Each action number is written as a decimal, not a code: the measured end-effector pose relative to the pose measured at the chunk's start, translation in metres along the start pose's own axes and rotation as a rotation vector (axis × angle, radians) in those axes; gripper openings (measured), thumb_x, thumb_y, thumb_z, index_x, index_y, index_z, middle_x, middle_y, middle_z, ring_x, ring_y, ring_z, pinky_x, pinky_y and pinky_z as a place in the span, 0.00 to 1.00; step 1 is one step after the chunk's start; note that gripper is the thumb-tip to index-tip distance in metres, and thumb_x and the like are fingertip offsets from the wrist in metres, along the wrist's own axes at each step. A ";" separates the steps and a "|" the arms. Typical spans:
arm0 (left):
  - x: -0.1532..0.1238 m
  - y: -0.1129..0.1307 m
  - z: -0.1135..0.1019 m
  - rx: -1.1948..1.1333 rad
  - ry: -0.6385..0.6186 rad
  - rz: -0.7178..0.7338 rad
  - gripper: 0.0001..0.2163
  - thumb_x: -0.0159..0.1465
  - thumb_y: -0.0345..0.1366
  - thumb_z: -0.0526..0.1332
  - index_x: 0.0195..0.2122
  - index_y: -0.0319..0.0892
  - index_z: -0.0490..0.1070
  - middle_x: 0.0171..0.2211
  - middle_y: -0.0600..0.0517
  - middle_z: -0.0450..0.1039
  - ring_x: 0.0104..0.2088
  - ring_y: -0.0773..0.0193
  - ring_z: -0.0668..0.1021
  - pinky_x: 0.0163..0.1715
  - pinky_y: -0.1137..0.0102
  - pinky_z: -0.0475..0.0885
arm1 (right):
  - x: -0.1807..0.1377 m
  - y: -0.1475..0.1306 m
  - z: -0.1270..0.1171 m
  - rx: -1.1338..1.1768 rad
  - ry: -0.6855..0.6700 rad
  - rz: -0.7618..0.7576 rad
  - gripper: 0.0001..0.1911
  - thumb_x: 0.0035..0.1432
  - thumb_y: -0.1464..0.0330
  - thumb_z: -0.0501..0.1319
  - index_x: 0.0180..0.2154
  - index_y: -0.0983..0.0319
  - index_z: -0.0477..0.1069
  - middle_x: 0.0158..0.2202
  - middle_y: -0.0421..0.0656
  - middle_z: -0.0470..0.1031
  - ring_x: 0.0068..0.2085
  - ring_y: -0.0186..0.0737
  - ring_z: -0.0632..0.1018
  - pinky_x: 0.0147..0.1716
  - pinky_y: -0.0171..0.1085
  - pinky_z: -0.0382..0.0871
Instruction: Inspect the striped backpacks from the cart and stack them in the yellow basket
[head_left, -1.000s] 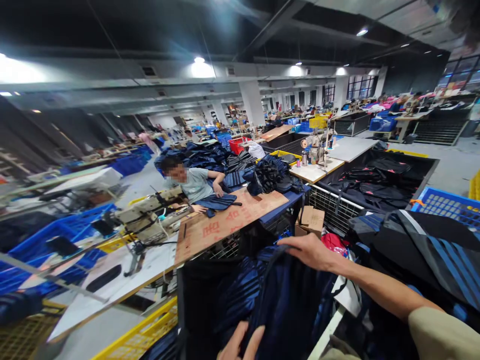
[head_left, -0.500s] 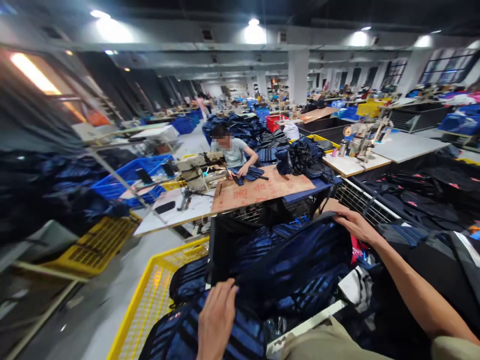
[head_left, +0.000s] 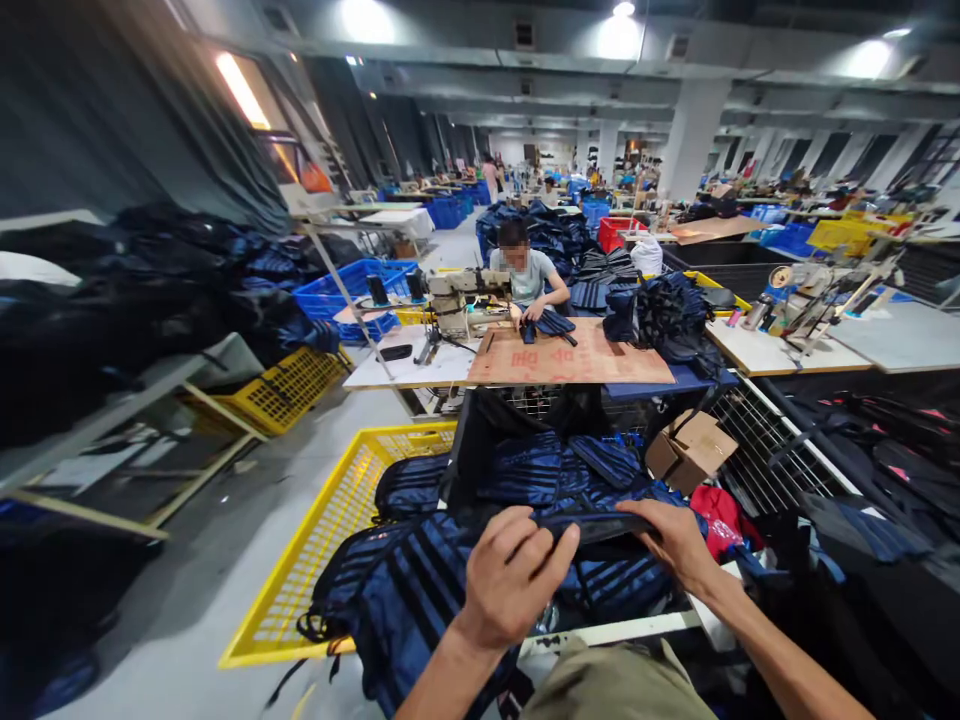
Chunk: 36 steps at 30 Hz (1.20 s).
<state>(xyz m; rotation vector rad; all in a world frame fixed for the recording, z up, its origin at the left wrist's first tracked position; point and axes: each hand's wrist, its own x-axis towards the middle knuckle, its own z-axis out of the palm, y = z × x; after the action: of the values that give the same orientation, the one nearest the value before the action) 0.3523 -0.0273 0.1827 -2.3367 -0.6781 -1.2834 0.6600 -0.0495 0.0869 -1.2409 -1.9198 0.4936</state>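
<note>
A dark navy and black fabric piece (head_left: 592, 526) stretches between my two hands, low in front of my body. My left hand (head_left: 514, 575), fingers curled, grips its left end. At the other end, my right hand (head_left: 675, 540) pinches the edge between thumb and fingers. Blue bags with black stripes (head_left: 409, 575) hang over a yellow plastic basket (head_left: 281, 590), left of my hands. Just beyond the held fabric, more striped blue pieces (head_left: 525, 465) lie in a black-lined bin.
Ahead, a co-worker (head_left: 529, 275) sits at a sewing machine (head_left: 461, 300) behind a brown board (head_left: 570, 355). A cardboard box (head_left: 690, 450) and a red plastic bag (head_left: 724, 520) are right of the bin. A white bar (head_left: 622, 630) crosses close to my body.
My hands have come closer together: the left moved right, the right moved nearer my body. The fabric, spread wide before, is now gathered narrow between them. My view has turned left.
</note>
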 end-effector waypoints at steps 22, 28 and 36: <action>-0.111 -0.119 -0.118 0.173 -0.164 -1.200 0.19 0.75 0.48 0.63 0.50 0.34 0.79 0.39 0.52 0.77 0.40 0.63 0.78 0.47 0.65 0.75 | 0.134 -0.037 0.088 0.217 -0.283 0.239 0.32 0.71 0.41 0.61 0.47 0.63 0.82 0.41 0.44 0.84 0.41 0.47 0.80 0.43 0.38 0.72; -0.171 -0.178 -0.124 0.515 -0.180 -1.160 0.16 0.80 0.39 0.58 0.56 0.33 0.78 0.47 0.49 0.79 0.46 0.60 0.77 0.54 0.61 0.74 | 0.156 -0.032 0.229 0.404 -0.407 0.372 0.31 0.73 0.42 0.58 0.50 0.63 0.80 0.47 0.45 0.85 0.49 0.49 0.80 0.49 0.39 0.74; -0.329 -0.079 -0.027 0.273 -0.825 -1.353 0.24 0.77 0.36 0.54 0.71 0.32 0.68 0.69 0.30 0.70 0.69 0.43 0.70 0.67 0.51 0.67 | 0.073 0.058 0.326 0.194 -0.660 0.747 0.21 0.65 0.61 0.74 0.55 0.60 0.78 0.52 0.48 0.85 0.59 0.51 0.81 0.62 0.42 0.71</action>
<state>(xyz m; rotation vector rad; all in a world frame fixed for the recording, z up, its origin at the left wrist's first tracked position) 0.1360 -0.0525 -0.0777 -1.9793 -2.7471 -0.3354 0.4241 0.0705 -0.1247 -1.7944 -1.7698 1.5989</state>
